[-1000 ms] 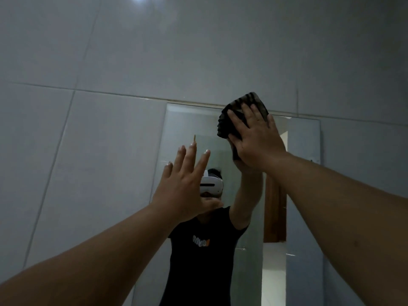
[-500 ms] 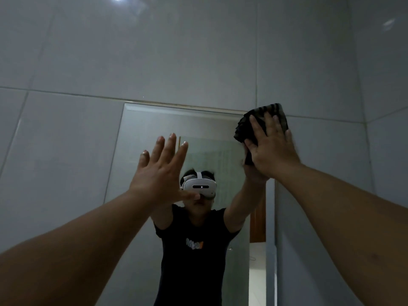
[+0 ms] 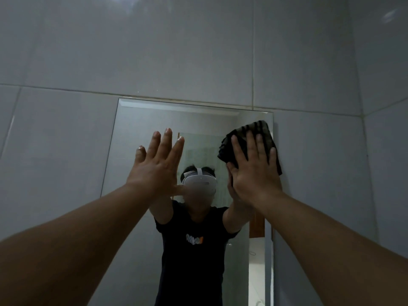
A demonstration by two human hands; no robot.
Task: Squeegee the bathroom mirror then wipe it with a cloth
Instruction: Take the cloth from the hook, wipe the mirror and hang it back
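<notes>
Dark cloth (image 3: 247, 140) pressed flat under my right hand (image 3: 254, 173), fingers spread, covering mirror (image 3: 141, 120) upper right; left hand (image 3: 156, 168) spread, bracing.

I logged a dim, soft view: faint glare on wall tiles (image 3: 389, 15), brightest patch reflected in the mirror (image 3: 257, 266).

The right hand (image 3: 256, 173) presses the cloth (image 3: 227, 146) flat at the right edge of the mirror (image 3: 141, 133). Beyond it is a strip of tiled wall (image 3: 309, 173), then the side wall (image 3: 386, 151) closes the corner. The left hand (image 3: 156, 168), fingers straight, blocks the middle. The glass is free between the hands, along the top edge and at the left.
</notes>
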